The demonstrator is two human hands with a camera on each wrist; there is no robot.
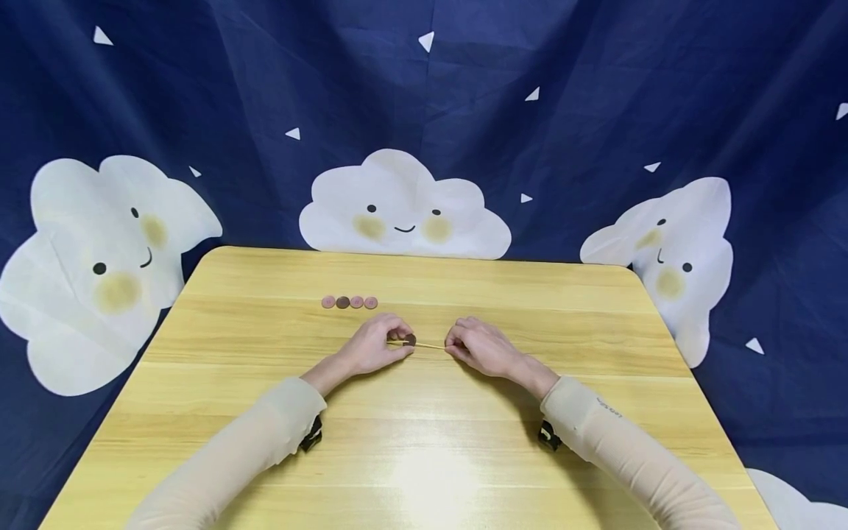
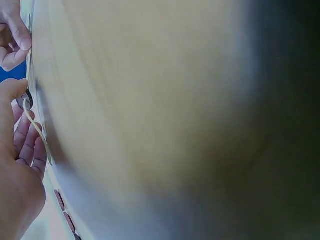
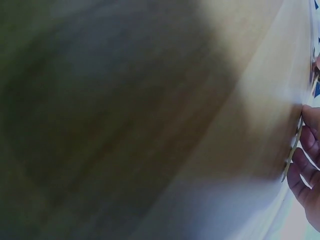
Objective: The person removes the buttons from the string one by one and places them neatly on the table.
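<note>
My left hand (image 1: 377, 346) pinches a dark brown button (image 1: 410, 340) on edge between thumb and fingers. A thin yellow cord (image 1: 430, 346) runs through the button, and in the left wrist view its tail (image 2: 39, 129) hangs down beside the fingers. To the right, my right hand (image 1: 483, 347) pinches the cord between thumb and forefinger, leaving a short straight stretch between the hands. The right wrist view shows more cord (image 3: 291, 155) trailing down past the curled fingers of that hand. Both hands are just over the wooden table (image 1: 265, 456).
Behind my left hand lies a row of several flat buttons: pink ones (image 1: 357, 302) and a dark brown one (image 1: 342, 302). A dark blue curtain (image 1: 424, 88) with white clouds hangs at the table's far edge. Dark wrist devices (image 1: 311, 434) sit under the sleeves.
</note>
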